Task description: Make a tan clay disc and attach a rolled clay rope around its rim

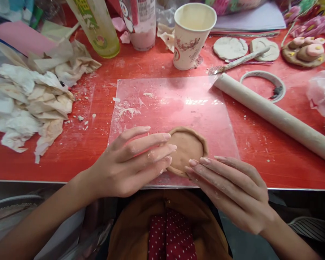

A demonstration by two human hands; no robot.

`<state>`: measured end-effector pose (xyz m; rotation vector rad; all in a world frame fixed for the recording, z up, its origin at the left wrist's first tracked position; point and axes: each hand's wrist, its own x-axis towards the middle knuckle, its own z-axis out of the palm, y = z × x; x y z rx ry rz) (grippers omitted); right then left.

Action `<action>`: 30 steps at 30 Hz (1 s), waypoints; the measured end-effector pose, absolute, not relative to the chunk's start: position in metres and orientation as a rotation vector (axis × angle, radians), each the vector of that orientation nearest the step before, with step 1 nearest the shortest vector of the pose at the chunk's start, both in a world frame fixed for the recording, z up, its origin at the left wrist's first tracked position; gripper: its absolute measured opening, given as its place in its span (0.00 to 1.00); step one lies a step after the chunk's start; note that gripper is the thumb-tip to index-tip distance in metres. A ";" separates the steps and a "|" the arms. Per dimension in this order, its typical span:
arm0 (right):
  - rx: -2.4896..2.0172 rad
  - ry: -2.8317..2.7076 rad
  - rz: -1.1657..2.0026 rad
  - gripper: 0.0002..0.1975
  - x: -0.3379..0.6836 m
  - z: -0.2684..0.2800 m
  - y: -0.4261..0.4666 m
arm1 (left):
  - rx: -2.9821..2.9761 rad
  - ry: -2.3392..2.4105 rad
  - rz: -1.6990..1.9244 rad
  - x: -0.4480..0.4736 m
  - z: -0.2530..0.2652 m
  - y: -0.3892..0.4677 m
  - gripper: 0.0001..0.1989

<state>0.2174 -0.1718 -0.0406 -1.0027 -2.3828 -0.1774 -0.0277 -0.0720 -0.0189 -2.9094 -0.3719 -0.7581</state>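
A round, shallow clay dish (188,148) with a low raised rim lies on a clear plastic sheet (162,108), near the front edge of the red table. My left hand (135,159) rests at its left side, fingers stretched and a little spread, fingertips over the rim. From the lower right my right hand (233,191) reaches in, fingers extended, its tips at the near right part of the rim. Whitish clay residue shows on several fingers. Both thumbs are mostly hidden.
Crumpled tissues (35,97) pile up at left. Behind the sheet stand a green bottle (97,32), a pink bottle (141,29) and a paper cup (192,39). At right lie a long rolling pin (273,115), a tape roll (281,88), a clay-smeared tool (243,59) and a clay piece (304,54).
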 end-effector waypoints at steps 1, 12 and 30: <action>-0.989 -2.386 -0.175 0.14 0.218 -0.041 -0.172 | -2.909 -0.363 -0.762 -0.028 -0.019 -0.071 0.06; -0.993 -2.376 -0.167 0.14 0.216 -0.043 -0.169 | -2.916 -0.300 -0.602 -0.029 -0.018 -0.073 0.06; -1.485 -2.133 -0.054 0.40 0.215 -0.043 -0.172 | -3.103 -0.794 -0.294 -0.020 -0.021 -0.067 0.36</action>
